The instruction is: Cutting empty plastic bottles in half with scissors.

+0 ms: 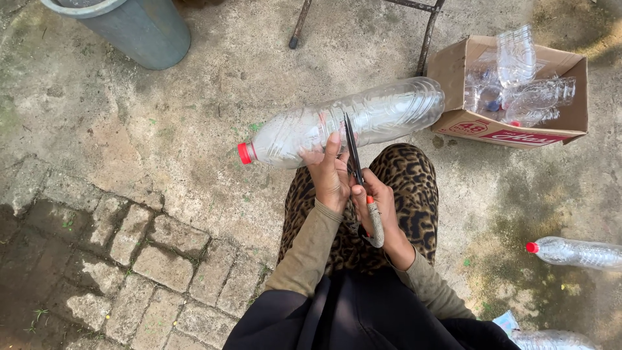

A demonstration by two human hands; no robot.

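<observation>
A large clear plastic bottle (389,113) with a red cap lies sideways in the air above my knee. My left hand (330,175) grips its middle from below, fingers up on the wall. My right hand (379,207) holds a pair of scissors (354,152) by wrapped handles. The dark blades point up and rest against the bottle's middle.
A cardboard box (570,65) with several clear bottles stands at the upper right. Another red-capped bottle (576,253) lies on the ground at right, one more at the bottom right. A grey bucket (133,29) stands top left. Metal chair legs (424,39) stand behind.
</observation>
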